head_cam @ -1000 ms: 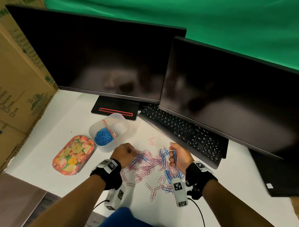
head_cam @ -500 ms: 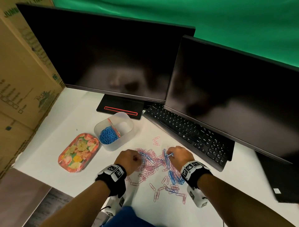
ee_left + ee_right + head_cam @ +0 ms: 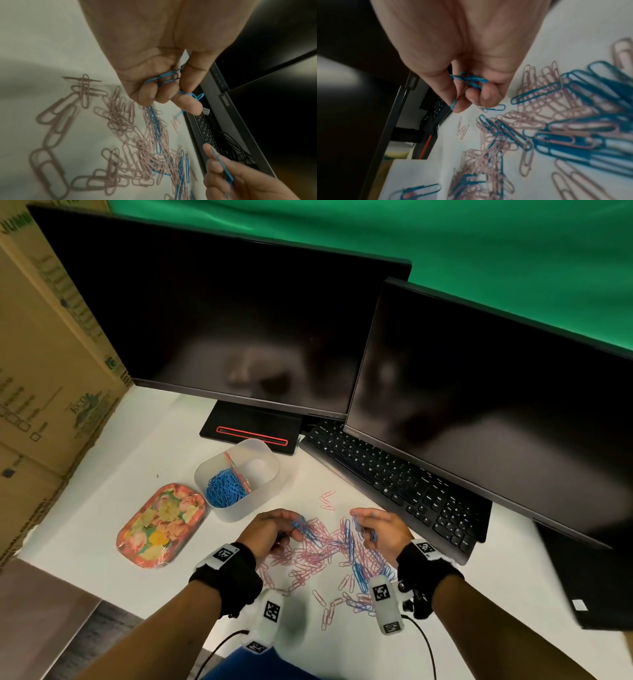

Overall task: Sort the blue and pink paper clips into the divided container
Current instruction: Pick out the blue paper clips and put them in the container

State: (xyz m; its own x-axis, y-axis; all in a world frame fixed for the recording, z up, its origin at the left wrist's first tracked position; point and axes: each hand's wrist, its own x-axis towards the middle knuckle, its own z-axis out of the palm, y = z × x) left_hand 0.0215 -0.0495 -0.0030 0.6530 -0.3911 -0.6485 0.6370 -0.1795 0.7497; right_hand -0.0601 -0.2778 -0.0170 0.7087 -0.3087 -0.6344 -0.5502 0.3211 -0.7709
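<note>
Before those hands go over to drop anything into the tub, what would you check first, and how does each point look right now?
1. Left hand grips only blue wire paper clips: ok.
2. Right hand grips only blue clips: ok.
3. Translucent white divided plastic container stands upright: ok.
4. Its blue-clip compartment has room left: ok.
5. Way from the left hand to the container is free: ok.
6. No pink clip hangs snagged from either handful: cannot tell, the wrist views are blurred.
</note>
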